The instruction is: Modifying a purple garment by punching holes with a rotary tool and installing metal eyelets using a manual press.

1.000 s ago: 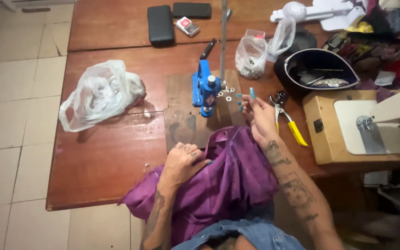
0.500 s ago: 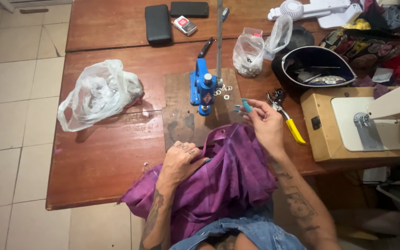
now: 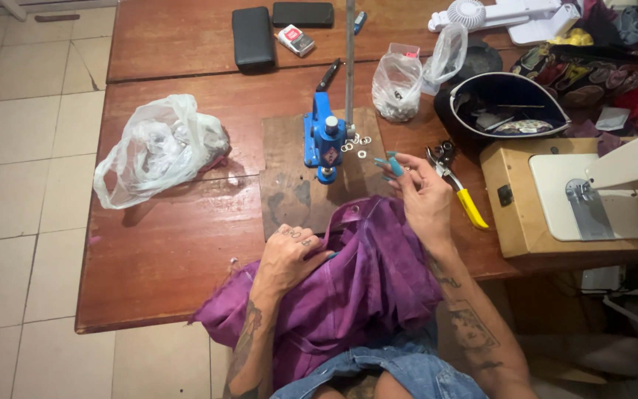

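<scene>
Purple woven fabric (image 3: 348,281) lies over lap & table edge, left hand (image 3: 289,255) clenched on it. Right hand (image 3: 422,193) hovers w/ fingers loosely spread, pinch unclear, near small silver eyelet rings (image 3: 356,144) beside blue lever press (image 3: 324,140). Risk: rings scatter, cloth slides off. Clear plastic bag (image 3: 396,85) holds small bits; black oval pouch (image 3: 507,111) holds tools.

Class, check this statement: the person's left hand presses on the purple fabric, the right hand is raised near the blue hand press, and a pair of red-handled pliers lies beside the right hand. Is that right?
Not quite: the head view shows the pliers have a yellow handle, not red. The rest holds: the left hand presses on the purple fabric, and the right hand is raised near the blue hand press, with the pliers lying beside it.
</scene>
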